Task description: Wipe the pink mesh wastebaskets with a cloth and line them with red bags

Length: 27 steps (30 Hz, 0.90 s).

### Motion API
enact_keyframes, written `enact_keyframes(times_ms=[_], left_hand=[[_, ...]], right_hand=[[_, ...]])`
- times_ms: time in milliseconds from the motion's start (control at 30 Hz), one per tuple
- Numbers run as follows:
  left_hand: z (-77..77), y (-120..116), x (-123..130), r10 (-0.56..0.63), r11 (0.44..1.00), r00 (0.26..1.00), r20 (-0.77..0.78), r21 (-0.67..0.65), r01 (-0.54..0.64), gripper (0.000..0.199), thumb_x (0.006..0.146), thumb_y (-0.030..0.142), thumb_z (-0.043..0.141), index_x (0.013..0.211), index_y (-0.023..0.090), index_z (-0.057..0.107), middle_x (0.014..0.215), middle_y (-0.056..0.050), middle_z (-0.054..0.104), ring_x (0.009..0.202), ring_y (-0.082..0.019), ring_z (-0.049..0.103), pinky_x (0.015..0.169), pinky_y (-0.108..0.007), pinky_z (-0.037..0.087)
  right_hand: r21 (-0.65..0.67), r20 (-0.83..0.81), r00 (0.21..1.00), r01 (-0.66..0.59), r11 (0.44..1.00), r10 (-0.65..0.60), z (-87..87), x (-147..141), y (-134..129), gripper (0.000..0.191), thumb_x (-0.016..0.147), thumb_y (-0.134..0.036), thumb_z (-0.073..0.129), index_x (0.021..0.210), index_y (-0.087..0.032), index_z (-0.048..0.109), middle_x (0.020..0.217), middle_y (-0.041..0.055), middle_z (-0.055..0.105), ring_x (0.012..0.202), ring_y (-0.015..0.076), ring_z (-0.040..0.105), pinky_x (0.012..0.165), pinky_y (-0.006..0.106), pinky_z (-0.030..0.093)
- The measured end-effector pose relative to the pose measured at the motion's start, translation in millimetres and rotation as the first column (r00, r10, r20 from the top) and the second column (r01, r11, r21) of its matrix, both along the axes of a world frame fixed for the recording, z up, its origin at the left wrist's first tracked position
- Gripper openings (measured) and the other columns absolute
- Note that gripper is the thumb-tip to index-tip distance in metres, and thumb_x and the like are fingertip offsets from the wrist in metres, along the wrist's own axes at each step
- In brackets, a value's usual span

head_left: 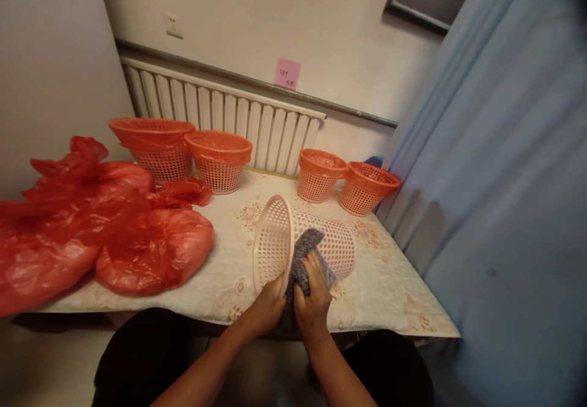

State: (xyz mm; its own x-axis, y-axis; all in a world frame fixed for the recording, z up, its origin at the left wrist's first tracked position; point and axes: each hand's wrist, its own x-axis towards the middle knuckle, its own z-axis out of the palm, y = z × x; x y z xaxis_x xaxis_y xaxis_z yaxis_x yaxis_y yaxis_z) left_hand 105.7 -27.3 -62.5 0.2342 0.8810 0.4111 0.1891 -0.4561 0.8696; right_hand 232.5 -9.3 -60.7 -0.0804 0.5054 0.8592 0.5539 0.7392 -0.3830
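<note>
A pale pink perforated plastic basket (337, 245) lies on its side on the flowered tablecloth, its wide mouth facing left. My left hand (268, 303) is closed on the near part of its rim. With my right hand (314, 294) I press a grey cloth (302, 248) against the outside of the basket, just behind the rim. The fingers of that hand are bent over the cloth, and part of the cloth hangs down between my two hands.
Two baskets lined with red bags (222, 168) stand at the back left, two more (318, 178) at the back right. Several full red plastic bags (156, 248) lie on the left. A radiator (220, 107) runs along the wall; a blue curtain (495, 199) hangs at the right.
</note>
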Motion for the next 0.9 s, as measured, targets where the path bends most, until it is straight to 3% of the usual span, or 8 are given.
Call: enact_keyframes(times_ms=[133,300,433,600,733,900], left_hand=[[-6.1,-4.2,-6.1,-0.009,0.999,1.0,-0.028,0.033,0.01,0.041,0.087,0.016,0.043,0.127,0.017,0.051,0.128,-0.009,0.06,0.115,-0.024,0.054,0.105,-0.042,0.039],[-6.5,-12.3,-7.3,-0.136,0.99,0.991,0.004,-0.032,0.136,0.034,0.091,0.02,0.042,0.122,0.019,0.057,0.119,-0.005,0.066,0.109,-0.023,0.059,0.098,-0.037,0.045],[-9.9,-18.3,-5.9,-0.145,0.989,0.989,-0.008,-0.03,0.145,0.032,0.09,0.018,0.043,0.116,0.02,0.062,0.119,-0.004,0.066,0.114,-0.023,0.057,0.103,-0.037,0.041],[11.3,-15.4,3.5,-0.05,0.99,0.989,0.14,-0.126,0.068,0.038,0.084,0.013,0.05,0.122,0.017,0.056,0.117,-0.007,0.066,0.107,-0.023,0.06,0.095,-0.036,0.048],[35.1,-8.7,15.0,0.06,0.996,0.977,0.202,-0.079,-0.045,0.054,0.08,0.005,0.047,0.133,0.017,0.046,0.132,-0.009,0.057,0.118,-0.023,0.053,0.105,-0.039,0.039],[38.1,-8.5,16.0,0.101,0.993,0.983,0.151,-0.083,-0.089,0.044,0.088,0.012,0.042,0.132,0.016,0.045,0.132,-0.011,0.056,0.12,-0.023,0.052,0.107,-0.04,0.038]], right_hand=[[0.017,0.01,0.998,-0.069,0.997,0.069,23.5,-10.4,6.8,0.058,0.076,-0.003,0.043,0.131,-0.019,0.05,0.137,0.0106,0.051,0.131,0.0239,0.044,0.107,0.052,0.038],[-0.146,-0.014,0.995,-0.099,0.984,0.098,61.4,-11.9,31.1,0.056,0.073,-0.004,0.044,0.126,-0.02,0.056,0.131,0.0069,0.057,0.126,0.021,0.049,0.11,0.044,0.037],[-0.244,-0.013,0.994,-0.113,0.963,0.113,84.3,-13.8,45.5,0.053,0.073,-0.007,0.046,0.122,-0.021,0.06,0.126,0.0045,0.062,0.119,0.0202,0.056,0.106,0.039,0.041],[-0.248,-0.02,0.995,-0.096,0.964,0.094,83.3,-15.0,42.2,0.052,0.072,-0.008,0.045,0.121,-0.018,0.061,0.125,0.0065,0.062,0.119,0.0205,0.055,0.107,0.038,0.04],[-0.235,-0.003,0.997,-0.075,0.969,0.077,77.6,-9.8,36.3,0.051,0.072,-0.009,0.045,0.12,-0.017,0.06,0.126,0.0077,0.062,0.12,0.0203,0.054,0.107,0.038,0.039],[-0.283,0.041,0.996,-0.069,0.957,0.084,78.9,3.5,55.3,0.052,0.072,-0.009,0.045,0.12,-0.021,0.061,0.122,0.004,0.065,0.113,0.0192,0.059,0.101,0.033,0.043]])
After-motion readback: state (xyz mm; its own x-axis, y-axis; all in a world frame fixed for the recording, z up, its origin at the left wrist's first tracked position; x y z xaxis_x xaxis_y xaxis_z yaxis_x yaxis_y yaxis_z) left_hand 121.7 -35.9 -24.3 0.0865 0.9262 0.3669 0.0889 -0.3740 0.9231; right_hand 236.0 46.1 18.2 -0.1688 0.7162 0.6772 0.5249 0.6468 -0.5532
